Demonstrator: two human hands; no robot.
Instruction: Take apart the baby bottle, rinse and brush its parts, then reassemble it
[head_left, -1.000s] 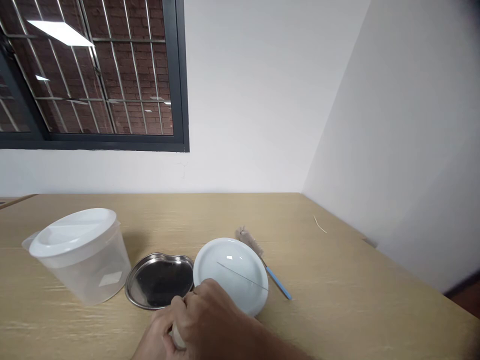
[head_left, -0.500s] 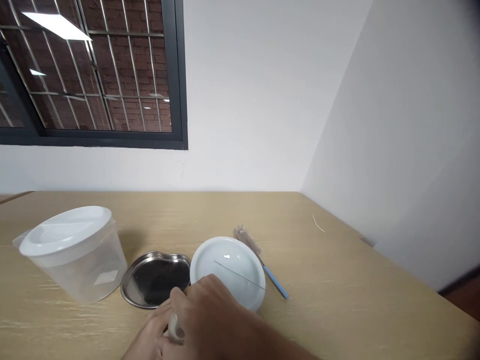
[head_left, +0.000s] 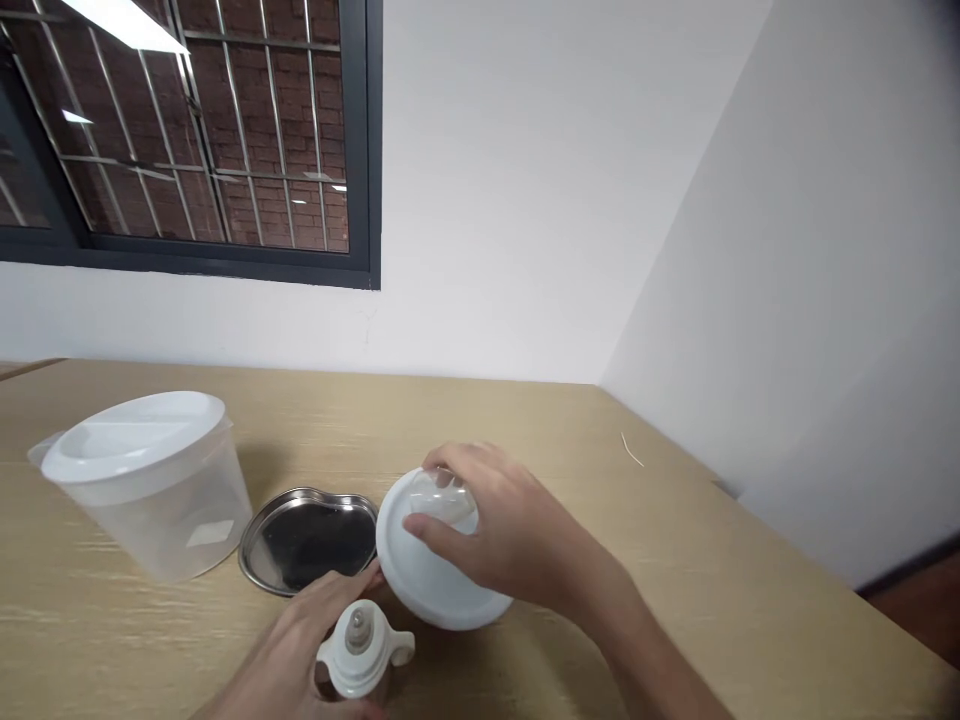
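A baby bottle (head_left: 358, 650) with a clear teat, a white collar and side handles stands upright at the bottom of the view. My left hand (head_left: 296, 645) is closed round it from the left, and its lower part is hidden. In my right hand (head_left: 506, 520) is a clear, dome-shaped bottle cap (head_left: 441, 500), gripped between thumb and fingers. That hand hovers over a white bowl (head_left: 420, 590) and covers much of its right side. Left of the bowl lies a shiny kidney-shaped metal tray (head_left: 307, 540), just beyond my left hand.
A translucent plastic tub (head_left: 161, 510) with a white lid stands on the left of the wooden table (head_left: 712, 600). A thin pale strip (head_left: 631, 450) lies toward the right. The wall (head_left: 525, 200) and a barred window (head_left: 225, 130) are behind.
My hands were together in front of the bowl; the right has moved up and right with the clear cap, baring the bottle's teat. The blue-handled brush is now hidden behind my right hand.
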